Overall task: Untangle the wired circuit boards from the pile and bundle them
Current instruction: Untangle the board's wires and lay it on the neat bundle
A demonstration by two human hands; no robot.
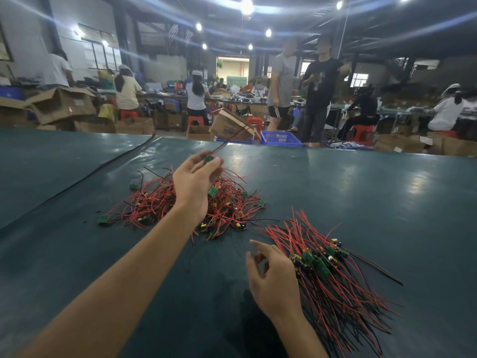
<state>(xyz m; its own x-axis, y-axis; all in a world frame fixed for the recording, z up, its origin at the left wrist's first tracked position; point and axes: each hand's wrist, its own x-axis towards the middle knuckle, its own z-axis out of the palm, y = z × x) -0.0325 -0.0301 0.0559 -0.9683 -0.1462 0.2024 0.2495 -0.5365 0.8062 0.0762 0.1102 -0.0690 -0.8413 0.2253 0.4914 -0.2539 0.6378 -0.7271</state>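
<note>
A tangled pile (227, 205) of small green circuit boards with red and black wires lies on the dark green table, centre. My left hand (195, 183) is raised above it and pinches one small green board (209, 158), whose wires stick up and away to the right. To the right lies a sorted bundle (333, 270) of boards with their wires laid roughly parallel. My right hand (271, 277) hovers by the bundle's left edge, fingers loosely curled, holding nothing.
The table (361, 192) has a seam line (85, 177) running across its left part. Beyond its far edge stand a blue crate (280, 138), cardboard boxes (232, 125) and red stools. Two people (302, 86) stand there, and others sit at benches.
</note>
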